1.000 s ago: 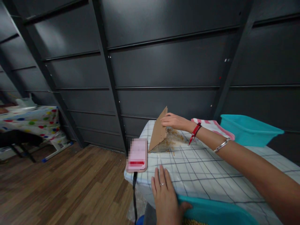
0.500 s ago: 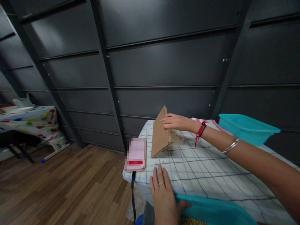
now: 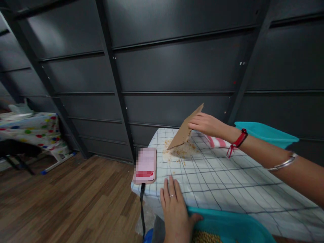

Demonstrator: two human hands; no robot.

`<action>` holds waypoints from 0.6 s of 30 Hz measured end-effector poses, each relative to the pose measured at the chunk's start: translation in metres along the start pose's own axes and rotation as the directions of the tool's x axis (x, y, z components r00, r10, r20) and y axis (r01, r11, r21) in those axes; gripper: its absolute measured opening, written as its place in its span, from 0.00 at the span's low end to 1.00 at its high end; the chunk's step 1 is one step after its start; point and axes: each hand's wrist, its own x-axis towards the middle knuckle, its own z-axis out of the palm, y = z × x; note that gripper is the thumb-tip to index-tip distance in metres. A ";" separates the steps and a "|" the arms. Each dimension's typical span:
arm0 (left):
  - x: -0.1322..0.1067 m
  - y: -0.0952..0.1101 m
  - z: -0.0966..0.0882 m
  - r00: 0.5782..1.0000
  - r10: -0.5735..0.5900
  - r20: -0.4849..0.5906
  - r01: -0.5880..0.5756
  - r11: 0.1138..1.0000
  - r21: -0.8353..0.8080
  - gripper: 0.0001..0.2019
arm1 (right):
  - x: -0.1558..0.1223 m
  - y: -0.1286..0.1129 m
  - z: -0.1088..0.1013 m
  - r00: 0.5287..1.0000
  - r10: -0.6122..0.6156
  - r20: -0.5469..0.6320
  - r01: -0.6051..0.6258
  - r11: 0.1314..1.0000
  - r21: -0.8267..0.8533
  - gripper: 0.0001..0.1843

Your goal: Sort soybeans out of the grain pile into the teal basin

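My right hand (image 3: 206,125) grips a piece of brown cardboard (image 3: 186,130) by its right edge and holds it tilted above the table. Under its lower edge lies a scatter of tan crumbs or grain bits (image 3: 181,152) on the checked cloth (image 3: 210,189). My left hand (image 3: 176,212) rests with fingers stretched out on the cloth at the table's front edge, its thumb over the rim of a teal basin (image 3: 233,222). Inside that basin are small yellowish beans or grains (image 3: 206,237).
A phone (image 3: 145,165) with a black strap (image 3: 142,206) lies at the table's left edge. Behind my right arm are a pink-striped cloth (image 3: 216,141) and another teal basin (image 3: 265,133). A dark panelled wall (image 3: 177,71) stands behind; a dotted-cloth table (image 3: 30,131) is far left.
My right hand has moved right and slightly up with the cardboard, which now leans further over to the right. More of the scattered bits show. My left hand stays in place.
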 end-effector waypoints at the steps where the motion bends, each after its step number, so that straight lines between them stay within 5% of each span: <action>1: 0.000 -0.001 0.000 1.000 0.012 0.010 -0.012 1.000 -0.007 0.49 | -0.002 -0.005 -0.003 0.999 0.034 0.018 -0.033 0.999 -0.039 0.12; 10: 0.002 0.007 -0.014 0.997 -0.034 0.075 0.035 0.999 -0.011 0.46 | -0.029 -0.057 -0.014 0.989 0.133 0.060 -0.129 0.989 -0.071 0.12; 18: 0.001 0.009 -0.011 1.000 -0.012 -0.004 0.012 1.000 -0.005 0.44 | -0.036 -0.065 -0.010 0.991 0.123 0.048 -0.121 0.992 -0.041 0.11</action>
